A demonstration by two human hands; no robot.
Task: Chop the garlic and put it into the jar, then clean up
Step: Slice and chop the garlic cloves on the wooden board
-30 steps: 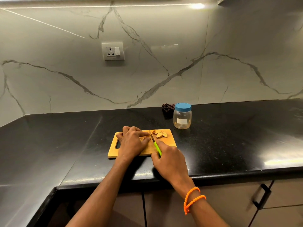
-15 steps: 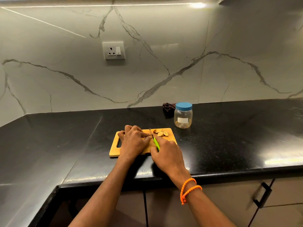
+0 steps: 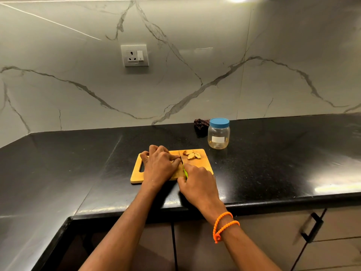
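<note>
Head view: everything is placed here against the wooden cutting board (image 3: 201, 163), a small honey-coloured rectangle with rounded corners and a slot handle cut through its left end, lying flat on a glossy, speckled black stone countertop (image 3: 273, 163) near its front edge.

On the board's far right part sits a loose cluster of pale, papery-skinned garlic pieces (image 3: 192, 154), lumpy and irregular. The left hand (image 3: 159, 165) covers the board's middle and left, its fingers curled downward with the tips pressed together over something small at the blade; what it pins is mostly hidden beneath the knuckles. The right hand (image 3: 197, 183) sits at the board's near right corner, fingers clenched around a knife (image 3: 183, 166) with a bright green plastic handle; its thin blade runs away from the person across the board, just right of the left fingertips. An orange beaded band (image 3: 224, 223) loops twice round the right wrist.

Beyond the board's far right corner, apart from it, stands a clear, rounded plastic jar (image 3: 218, 136) with a smooth blue screw lid on and a white label. Just left of the jar lies a dark, crumpled lump (image 3: 201, 126) against the veined marble backsplash (image 3: 195, 85).
</note>
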